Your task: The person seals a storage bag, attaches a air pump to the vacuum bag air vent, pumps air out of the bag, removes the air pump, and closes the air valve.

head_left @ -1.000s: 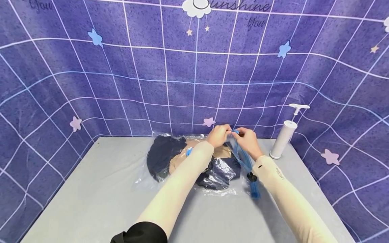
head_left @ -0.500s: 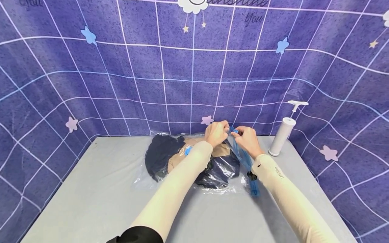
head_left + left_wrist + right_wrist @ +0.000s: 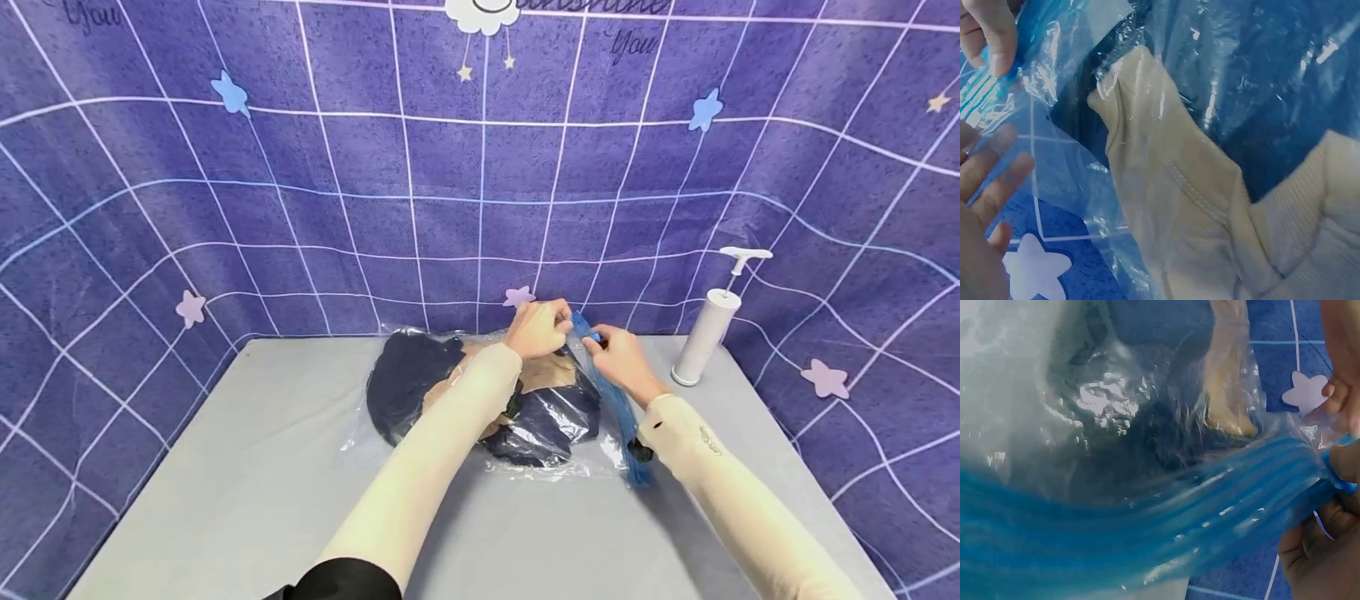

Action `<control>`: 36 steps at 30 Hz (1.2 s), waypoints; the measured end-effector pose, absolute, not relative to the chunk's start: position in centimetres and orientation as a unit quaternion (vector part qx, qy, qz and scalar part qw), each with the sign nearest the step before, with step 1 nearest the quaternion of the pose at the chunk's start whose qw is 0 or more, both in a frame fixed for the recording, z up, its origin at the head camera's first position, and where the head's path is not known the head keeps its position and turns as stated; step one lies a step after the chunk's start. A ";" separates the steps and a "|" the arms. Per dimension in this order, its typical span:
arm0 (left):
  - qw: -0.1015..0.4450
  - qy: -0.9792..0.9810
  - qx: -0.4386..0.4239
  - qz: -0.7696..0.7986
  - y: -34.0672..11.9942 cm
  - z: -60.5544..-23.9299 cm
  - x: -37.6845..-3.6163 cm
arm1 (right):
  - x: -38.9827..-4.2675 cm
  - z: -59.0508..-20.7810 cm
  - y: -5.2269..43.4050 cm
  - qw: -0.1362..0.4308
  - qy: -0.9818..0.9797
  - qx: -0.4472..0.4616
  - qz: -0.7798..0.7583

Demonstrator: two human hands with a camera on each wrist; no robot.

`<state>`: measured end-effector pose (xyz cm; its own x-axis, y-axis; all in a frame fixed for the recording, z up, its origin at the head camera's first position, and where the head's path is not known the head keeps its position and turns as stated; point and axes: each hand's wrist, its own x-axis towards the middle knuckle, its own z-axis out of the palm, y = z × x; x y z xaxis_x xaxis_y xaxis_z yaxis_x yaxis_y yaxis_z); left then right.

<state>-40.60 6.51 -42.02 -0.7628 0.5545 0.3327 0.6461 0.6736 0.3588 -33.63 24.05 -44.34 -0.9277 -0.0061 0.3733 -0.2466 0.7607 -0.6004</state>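
Right fingers pinch blue strip | left fingers: I can't tell | bag beside both: likely soft, slippery; grip strip

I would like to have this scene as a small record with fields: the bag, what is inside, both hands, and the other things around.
Bag: clear plastic, lying on the grey table
Contents: dark fabric and beige fabric
Blue strip: along the bag's right side in the head view
Right hand: pinches the blue strip near its far end
Left hand: at the bag's far right corner; grip unclear
White pump: standing right of the bag, handle raised
Backdrop: purple, grid lines, stars
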 end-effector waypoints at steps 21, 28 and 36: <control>0.070 -0.845 -0.449 -0.282 5.4 -43.1 -38.8 | -31.0 -44.2 22.9 0.194 -0.942 0.091 0.260; 0.062 -0.840 -0.455 -0.290 4.8 -42.2 -38.9 | -30.3 -44.0 23.3 0.198 -0.943 0.078 0.256; 0.058 -0.833 -0.460 -0.300 4.3 -40.4 -38.9 | -29.3 -44.0 24.3 0.202 -0.945 0.085 0.242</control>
<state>-38.93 4.29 -40.41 -0.5693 0.7323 0.3737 0.8023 0.3956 0.4470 -29.34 24.33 -43.98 -0.9042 -0.0622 0.4225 -0.2580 0.8681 -0.4242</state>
